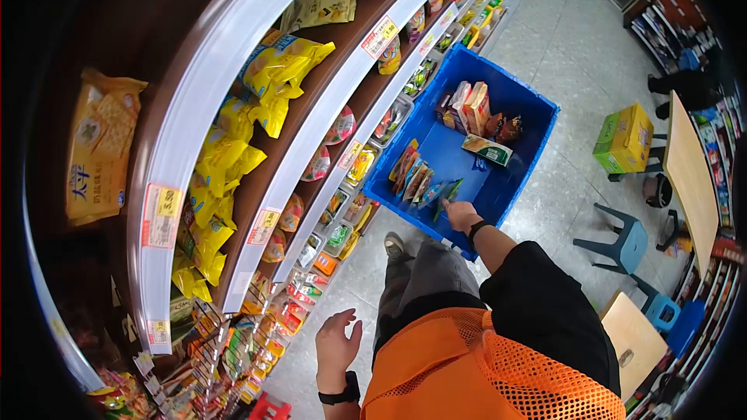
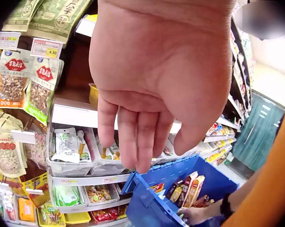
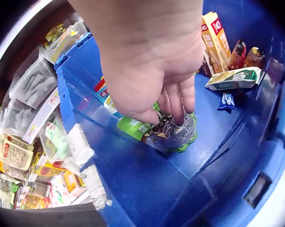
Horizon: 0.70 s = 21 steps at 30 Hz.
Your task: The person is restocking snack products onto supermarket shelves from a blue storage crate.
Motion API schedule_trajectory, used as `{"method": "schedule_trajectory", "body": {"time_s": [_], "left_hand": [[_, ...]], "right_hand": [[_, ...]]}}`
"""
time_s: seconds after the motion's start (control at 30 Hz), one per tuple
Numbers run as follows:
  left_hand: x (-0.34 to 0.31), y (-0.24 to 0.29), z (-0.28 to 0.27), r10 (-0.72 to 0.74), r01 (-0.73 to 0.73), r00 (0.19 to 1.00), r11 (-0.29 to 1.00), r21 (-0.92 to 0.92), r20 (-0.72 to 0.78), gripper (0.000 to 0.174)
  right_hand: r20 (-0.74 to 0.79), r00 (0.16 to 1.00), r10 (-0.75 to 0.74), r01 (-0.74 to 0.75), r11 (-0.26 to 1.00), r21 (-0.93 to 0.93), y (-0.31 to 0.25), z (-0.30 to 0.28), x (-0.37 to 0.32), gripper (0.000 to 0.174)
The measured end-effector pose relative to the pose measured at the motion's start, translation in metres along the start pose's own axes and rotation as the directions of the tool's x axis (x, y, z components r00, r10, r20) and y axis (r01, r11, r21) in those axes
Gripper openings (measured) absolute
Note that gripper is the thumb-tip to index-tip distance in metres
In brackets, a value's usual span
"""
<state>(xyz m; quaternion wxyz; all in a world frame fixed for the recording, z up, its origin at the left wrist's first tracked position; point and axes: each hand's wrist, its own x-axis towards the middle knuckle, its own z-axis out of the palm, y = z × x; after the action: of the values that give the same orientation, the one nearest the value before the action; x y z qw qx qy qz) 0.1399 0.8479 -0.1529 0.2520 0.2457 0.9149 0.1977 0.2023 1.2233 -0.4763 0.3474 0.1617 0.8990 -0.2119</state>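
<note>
Inside a blue plastic crate [image 1: 533, 148], my right hand [image 1: 462, 216] pinches a small green snack pouch [image 3: 178, 135] with a clear window and dark contents, thumb on one side and fingers on the other. Left of it a row of upright packets [image 1: 412, 175] lines the crate wall. Toward the far end stand tan boxes [image 1: 476, 109] and brown packets [image 1: 510, 129], with a green-and-white box [image 1: 488, 149] lying before them. A tiny blue packet [image 3: 226, 101] lies on the crate floor. My left hand [image 1: 336, 338] hangs beside the shelves, fingers relaxed and holding nothing.
Curved store shelves [image 1: 307, 117] with yellow snack bags [image 1: 226, 163] and price tags run along the left, close to the crate. Grey tiled floor [image 1: 537, 23] stretches right, with a blue stool [image 1: 618, 241], a yellow-green carton [image 1: 625, 138] and a wooden table [image 1: 689, 179].
</note>
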Motion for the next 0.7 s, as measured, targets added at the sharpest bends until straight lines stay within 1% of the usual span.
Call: {"method": "schedule_trajectory", "body": {"time_s": [0.03, 0.07, 0.13, 0.17, 0.2, 0.23, 0.27, 0.3, 0.33, 0.37, 0.4, 0.43, 0.47, 0.53, 0.57, 0.6, 0.67, 0.7], "left_hand": [[-0.001, 0.0, 0.002, 0.001, -0.001, 1.0, 1.0, 0.003, 0.005, 0.028], [0.0, 0.004, 0.006, -0.012, 0.012, 1.0, 1.0, 0.0, 0.002, 0.028], [0.001, 0.014, 0.012, -0.01, 0.01, 1.0, 1.0, -0.005, -0.003, 0.028], [0.002, 0.018, 0.014, -0.02, 0.02, 1.0, 1.0, -0.01, -0.005, 0.028], [-0.002, 0.025, 0.019, -0.034, 0.033, 0.999, 0.999, -0.026, -0.013, 0.028], [0.002, 0.027, 0.018, -0.022, 0.022, 1.0, 0.999, -0.032, -0.02, 0.028], [0.003, 0.03, 0.02, -0.029, 0.028, 0.999, 0.999, -0.04, -0.026, 0.028], [-0.001, 0.034, 0.023, -0.027, 0.026, 0.999, 0.999, -0.042, -0.029, 0.028], [0.003, 0.037, 0.019, -0.014, 0.013, 1.0, 0.999, -0.035, -0.025, 0.028], [0.004, 0.041, 0.02, -0.006, 0.004, 0.999, 0.999, -0.034, -0.036, 0.028], [0.006, 0.043, 0.021, 0.0, -0.002, 0.999, 0.999, -0.037, -0.045, 0.028], [0.007, 0.045, 0.021, 0.022, -0.025, 0.998, 0.998, -0.05, -0.06, 0.028], [0.008, 0.046, 0.022, 0.043, -0.047, 0.996, 0.997, -0.062, -0.075, 0.028], [0.011, 0.049, 0.021, 0.072, -0.078, 0.993, 0.995, -0.066, -0.095, 0.028], [0.011, 0.05, 0.021, 0.095, -0.102, 0.99, 0.993, -0.066, -0.102, 0.028], [0.011, 0.051, 0.019, 0.095, -0.104, 0.988, 0.992, -0.071, -0.119, 0.028], [0.011, 0.052, 0.014, 0.141, -0.147, 0.984, 0.988, -0.047, -0.108, 0.029], [0.01, 0.051, 0.011, 0.168, -0.173, 0.98, 0.984, -0.043, -0.104, 0.03]], "right_hand": [[-0.006, 1.0, 0.009, -0.009, 1.0, -0.01, 0.0, 0.004, -0.002, 0.05], [0.001, 1.0, -0.001, 0.001, 1.0, -0.017, 0.005, 0.007, 0.005, 0.05], [-0.101, 0.994, 0.04, -0.04, 0.999, 0.004, 0.014, 0.024, 0.021, 0.036], [-0.095, 0.995, 0.033, -0.034, 0.999, -0.004, 0.016, 0.029, 0.026, 0.036], [-0.138, 0.989, 0.056, -0.057, 0.998, -0.003, 0.019, 0.034, 0.024, 0.027], [-0.198, 0.976, 0.093, -0.092, 0.996, 0.015, 0.018, 0.033, 0.026, 0.022], [-0.197, 0.977, 0.087, -0.088, 0.996, 0.004, 0.022, 0.033, 0.024, 0.022], [-0.243, 0.967, 0.08, -0.083, 0.997, -0.001, 0.026, 0.029, 0.017, 0.023], [-0.292, 0.953, 0.084, -0.086, 0.996, 0.007, 0.026, 0.024, 0.013, 0.025], [-0.295, 0.952, 0.083, -0.086, 0.996, 0.003, 0.029, 0.022, 0.008, 0.025], [-0.342, 0.939, 0.043, -0.049, 0.999, -0.009, 0.03, 0.01, -0.001, 0.022], [-0.389, 0.921, 0.0, -0.011, 1.0, -0.027, 0.028, -0.007, -0.014, 0.02], [-0.397, 0.918, -0.004, -0.01, 0.999, -0.034, 0.026, -0.024, -0.029, 0.02], [-0.479, 0.877, -0.031, 0.029, 1.0, -0.012, 0.018, -0.063, -0.061, 0.016], [-0.57, 0.82, -0.049, 0.057, 0.998, -0.003, 0.018, -0.07, -0.068, 0.013], [-0.578, 0.814, -0.06, 0.062, 0.998, -0.017, 0.013, -0.087, -0.082, 0.013], [-0.747, 0.635, -0.195, 0.242, 0.969, -0.046, -0.006, -0.133, -0.123, 0.011], [-0.806, 0.534, -0.255, 0.325, 0.942, -0.083, -0.018, -0.152, -0.14, 0.004]]}}
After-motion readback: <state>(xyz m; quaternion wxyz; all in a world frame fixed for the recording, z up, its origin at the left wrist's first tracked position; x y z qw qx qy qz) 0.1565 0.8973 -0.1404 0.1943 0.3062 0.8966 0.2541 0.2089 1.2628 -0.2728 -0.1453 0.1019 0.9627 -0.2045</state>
